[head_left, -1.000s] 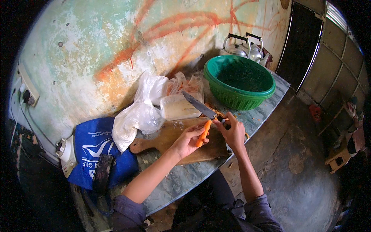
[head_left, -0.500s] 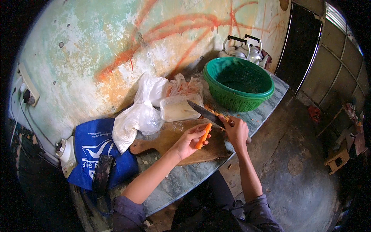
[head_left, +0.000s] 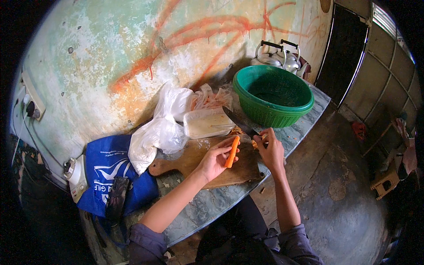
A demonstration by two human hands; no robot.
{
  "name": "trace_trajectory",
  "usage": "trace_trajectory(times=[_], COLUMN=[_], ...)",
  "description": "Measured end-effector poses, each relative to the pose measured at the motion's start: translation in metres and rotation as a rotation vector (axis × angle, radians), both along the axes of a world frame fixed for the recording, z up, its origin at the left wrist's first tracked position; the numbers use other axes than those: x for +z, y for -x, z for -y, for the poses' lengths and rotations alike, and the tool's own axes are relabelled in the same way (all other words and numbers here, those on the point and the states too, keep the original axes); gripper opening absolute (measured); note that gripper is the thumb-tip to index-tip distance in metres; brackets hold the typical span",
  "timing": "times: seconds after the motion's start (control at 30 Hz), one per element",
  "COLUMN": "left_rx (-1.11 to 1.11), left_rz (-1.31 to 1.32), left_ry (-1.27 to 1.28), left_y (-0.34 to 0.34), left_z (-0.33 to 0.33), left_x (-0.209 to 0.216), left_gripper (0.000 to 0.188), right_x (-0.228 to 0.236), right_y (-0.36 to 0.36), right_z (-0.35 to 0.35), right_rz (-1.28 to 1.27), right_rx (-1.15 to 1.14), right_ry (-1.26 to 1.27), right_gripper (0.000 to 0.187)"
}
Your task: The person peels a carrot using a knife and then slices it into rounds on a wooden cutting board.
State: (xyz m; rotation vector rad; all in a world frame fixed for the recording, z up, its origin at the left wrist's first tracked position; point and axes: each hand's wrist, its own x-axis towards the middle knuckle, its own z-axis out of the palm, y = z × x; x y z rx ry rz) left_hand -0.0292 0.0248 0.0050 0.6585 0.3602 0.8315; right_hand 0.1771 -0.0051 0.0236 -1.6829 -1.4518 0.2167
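Over the brown wooden paddle-shaped board, the left hand half-curls round a slender orange carrot; beside the board, the right hand clasps a dark-bladed knife, handle mostly hidden

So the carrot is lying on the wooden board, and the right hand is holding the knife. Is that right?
Not quite: the carrot isn't lying on the wooden board; the left hand is holding it up over the board, as the head view shows. The right hand is holding the knife.
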Motion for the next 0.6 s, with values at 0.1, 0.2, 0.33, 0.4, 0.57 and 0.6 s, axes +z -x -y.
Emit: trace_trajectory(times=[0.1,0.2,0.33,0.4,0.57,0.6], left_rx=[-0.021,-0.037,0.037,0.071,0.067,0.059], left_rz=[0.027,0.042,-0.015,-0.027,-0.024,-0.031], left_ry=[-0.020,-0.034,-0.062,-0.072,-0.086,-0.084], left_y=[0.000,-0.007,-0.003,0.002,-0.003,-0.003], left_z=[0.000,0.001,0.002,0.001,0.004,0.005], left_x=[0.002,0.003,0.004,-0.002,0.000,0.001], left_gripper=[0.043,0.043,0.044,0.044,0.043,0.044], right_x=[-0.002,-0.014,0.005,0.013,0.011,0.010], right_y=[-0.005,-0.018,-0.002,0.010,0.006,0.005], right_z=[-0.002,-0.004,0.011,0.019,0.029,0.029], right_rz=[-0.035,-0.064,-0.052,-0.011,0.047,0.048], right_rx=[-0.007,-0.033,0.066,0.162,0.229,0.214], right_ry=[0.003,-0.010,0.015,-0.021,-0.101,-0.097], right_gripper=[0.025,0.026,0.030,0.036,0.050,0.051])
